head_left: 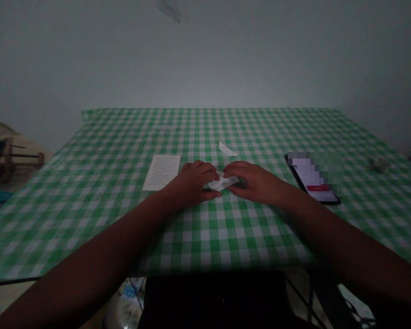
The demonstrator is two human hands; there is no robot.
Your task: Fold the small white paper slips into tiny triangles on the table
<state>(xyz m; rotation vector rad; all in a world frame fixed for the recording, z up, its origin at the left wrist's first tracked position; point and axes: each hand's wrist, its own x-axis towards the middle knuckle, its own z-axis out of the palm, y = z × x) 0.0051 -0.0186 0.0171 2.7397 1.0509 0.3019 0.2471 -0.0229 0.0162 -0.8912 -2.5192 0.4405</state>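
Note:
Between my two hands lies a small folded piece of printed paper [223, 183], low over the checked tablecloth. My left hand [197, 183] has its fingers curled at the paper's left side, its thumb by the near edge. From the right, my right hand [251, 182] pinches the paper's other side, fingertips on top. Part of the paper is hidden under the fingers. A printed sheet [163, 172] lies flat just left of my left hand. Beyond the hands rests a small printed paper scrap [227, 149].
A phone [313, 180] with a lit screen lies to the right, near my right forearm. The green and white checked tablecloth [205, 233] covers the table up to the wall [205, 59]. A small blurred object [380, 163] sits at the far right.

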